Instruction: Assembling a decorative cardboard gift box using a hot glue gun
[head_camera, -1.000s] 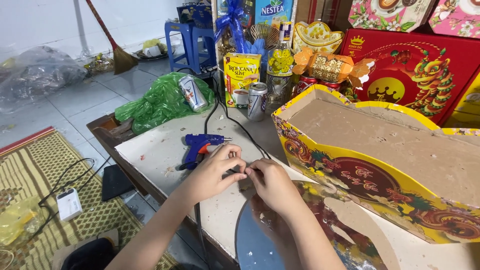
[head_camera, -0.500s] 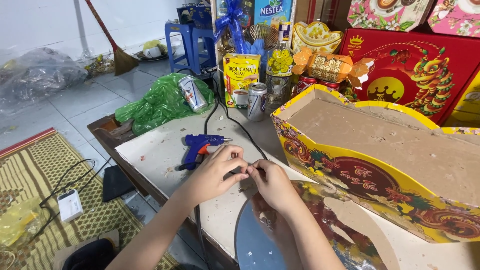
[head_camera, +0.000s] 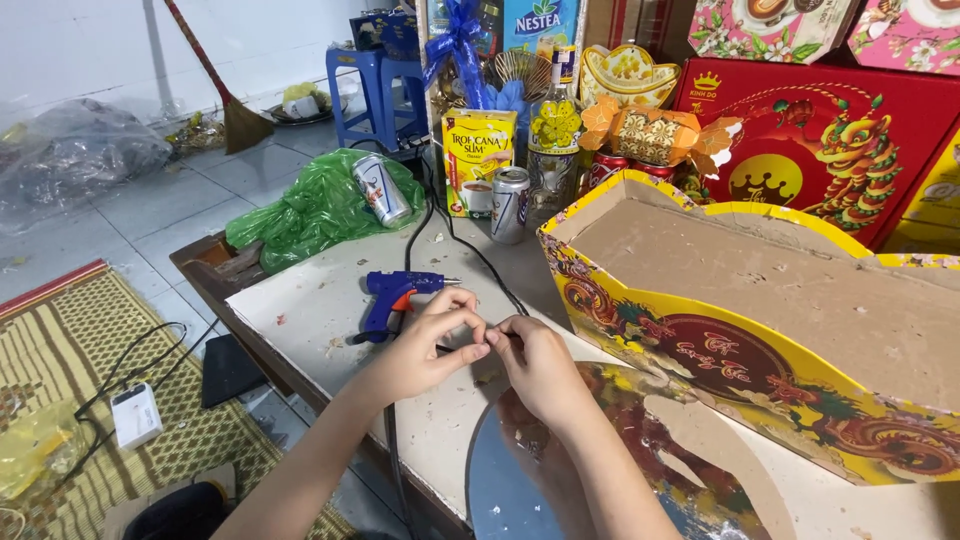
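My left hand (head_camera: 430, 345) and my right hand (head_camera: 540, 362) meet over the white table top (head_camera: 310, 310), fingertips pinched together on something small that I cannot make out; a thin dark strand shows between them. Just beyond my left hand lies a blue glue gun (head_camera: 392, 296) with its black cord (head_camera: 440, 215) running toward the back. A printed card cut-out (head_camera: 640, 460) lies under my right forearm. To the right stands a large yellow decorated cardboard basket shell (head_camera: 700, 330), its brown inside facing up.
A green plastic bag (head_camera: 310, 210) with a drink can (head_camera: 380, 188) lies at the table's far left corner. Another can (head_camera: 510, 205), a yellow box (head_camera: 478, 160) and red gift boxes (head_camera: 830, 150) stand behind. A woven mat (head_camera: 60, 400), a white adapter (head_camera: 136, 415), a broom and a blue stool are on the floor.
Both hands stay pinched together at the same spot; only the fingers shift slightly.
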